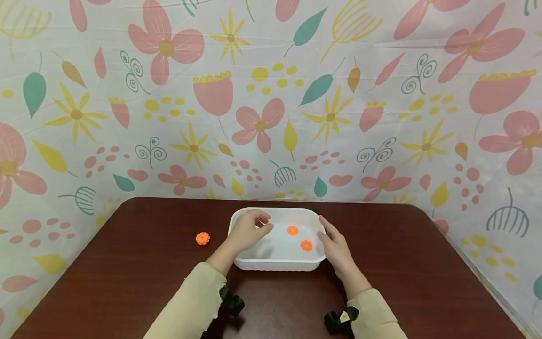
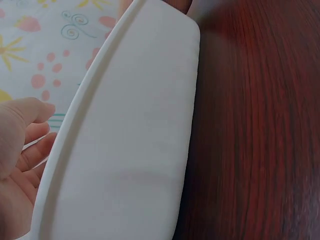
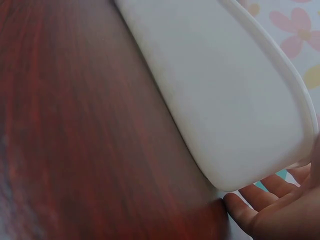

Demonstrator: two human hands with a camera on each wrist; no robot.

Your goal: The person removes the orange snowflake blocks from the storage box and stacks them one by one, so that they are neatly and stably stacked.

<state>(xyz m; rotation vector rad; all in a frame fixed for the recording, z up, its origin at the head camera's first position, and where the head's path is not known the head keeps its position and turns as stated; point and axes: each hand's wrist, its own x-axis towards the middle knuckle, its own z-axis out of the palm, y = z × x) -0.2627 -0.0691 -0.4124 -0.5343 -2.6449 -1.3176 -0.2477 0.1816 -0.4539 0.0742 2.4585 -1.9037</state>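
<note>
A white rectangular tray [image 1: 277,265] stands on the table, with two orange flower-shaped pieces [image 1: 292,230] [image 1: 306,245] lying apart on the right half of its floor. Over the tray's left part hovers my left hand [image 1: 249,230], its fingers loosely bent, thumb and fingertips apart; I see nothing held in it. In the left wrist view, the left fingers [image 2: 35,150] show beyond the tray's rim. My right hand [image 1: 336,247] holds the tray's right end, thumb at the rim and fingers along the outside, as the right wrist view shows near the corner.
Left of the tray, an orange flower-shaped piece or small stack [image 1: 203,238] lies on the dark brown wooden table [image 1: 127,263]. A flower-patterned cloth [image 1: 262,155] hangs behind the table's back edge. Each wrist carries a small black camera.
</note>
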